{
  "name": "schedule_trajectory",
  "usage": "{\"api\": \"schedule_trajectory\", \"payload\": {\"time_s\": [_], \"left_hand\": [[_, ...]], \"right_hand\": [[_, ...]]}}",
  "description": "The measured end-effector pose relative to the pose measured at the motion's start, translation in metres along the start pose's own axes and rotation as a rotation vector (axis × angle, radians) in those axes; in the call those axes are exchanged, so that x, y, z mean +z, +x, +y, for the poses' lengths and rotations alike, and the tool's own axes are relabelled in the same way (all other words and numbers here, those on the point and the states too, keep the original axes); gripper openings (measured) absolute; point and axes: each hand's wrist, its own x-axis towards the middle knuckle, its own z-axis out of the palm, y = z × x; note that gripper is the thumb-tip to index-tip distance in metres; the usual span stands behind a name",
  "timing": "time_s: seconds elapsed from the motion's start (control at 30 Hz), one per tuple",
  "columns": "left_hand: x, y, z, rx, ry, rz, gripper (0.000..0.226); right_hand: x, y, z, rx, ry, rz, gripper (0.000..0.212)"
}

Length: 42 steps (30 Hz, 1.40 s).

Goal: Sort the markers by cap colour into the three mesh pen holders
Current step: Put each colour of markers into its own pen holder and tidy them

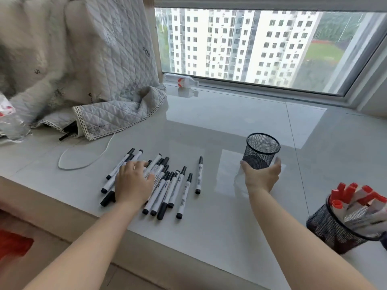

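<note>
Black-capped markers (159, 181) lie heaped near the counter's (209, 237) front edge under my left hand (134, 185), fingers spread flat. My right hand (261, 176) grips an empty mesh pen holder (261, 149) mid-counter.

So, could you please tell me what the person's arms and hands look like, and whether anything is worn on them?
Both forearms are bare up to the picture's edge: no sleeves show. The left hand and right hand carry no gloves, and no watch, ring or bracelet shows.

Glossy sill (230, 126), black wire-mesh holder (261, 150), quilted cloth (117, 80), smooth plastic markers (167, 185).
</note>
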Motion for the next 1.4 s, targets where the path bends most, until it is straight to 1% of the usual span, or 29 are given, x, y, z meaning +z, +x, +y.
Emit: {"api": "schedule_trajectory", "payload": {"time_s": [0.07,0.13,0.23,0.33,0.5,0.83,0.93,1.07,1.13,1.2,1.23,1.27,1.33,1.4], "left_hand": [[-0.003,0.016,-0.017,-0.086,-0.021,-0.003,0.040],[-0.003,0.026,-0.031,-0.177,-0.027,-0.048,0.044],[0.003,0.035,-0.041,-0.224,0.001,-0.107,0.049],[0.007,0.039,-0.045,-0.226,0.007,-0.104,0.053],[0.012,0.041,-0.049,-0.205,0.046,-0.113,0.056],[0.007,0.029,-0.051,-0.165,0.065,-0.122,0.055],[0.003,0.023,-0.052,-0.134,0.066,-0.098,0.054],[-0.006,0.015,-0.053,-0.091,0.071,-0.090,0.053],[-0.010,0.013,-0.054,-0.077,0.073,-0.085,0.053],[-0.014,0.012,-0.057,-0.067,0.066,-0.068,0.052],[-0.016,0.013,-0.058,-0.061,0.061,-0.062,0.051],[-0.018,0.015,-0.059,-0.057,0.057,-0.063,0.051],[-0.021,0.019,-0.061,-0.055,0.054,-0.083,0.051],[-0.022,0.025,-0.063,-0.059,0.052,-0.103,0.050]], "right_hand": [[0.006,0.008,0.006,-0.028,0.004,0.003,0.102],[0.010,0.014,0.011,-0.031,0.007,0.010,0.104],[0.015,0.022,0.013,-0.059,-0.012,0.022,0.104],[0.019,0.030,0.013,-0.085,-0.015,0.048,0.101],[0.017,0.028,0.012,-0.066,-0.045,0.055,0.093],[-0.031,-0.041,0.031,-0.129,-0.066,0.063,0.088],[-0.046,-0.066,0.036,-0.140,-0.060,0.085,0.088],[-0.061,-0.087,0.036,-0.120,-0.045,0.064,0.088],[-0.068,-0.095,0.029,-0.123,-0.035,0.065,0.095],[-0.072,-0.105,0.017,-0.186,-0.071,0.112,0.107],[-0.073,-0.112,0.010,-0.242,-0.094,0.150,0.109],[-0.072,-0.119,0.002,-0.315,-0.116,0.185,0.106],[-0.066,-0.133,-0.016,-0.512,-0.145,0.219,0.085],[-0.051,-0.143,-0.030,-0.686,-0.179,0.173,0.060]]}}
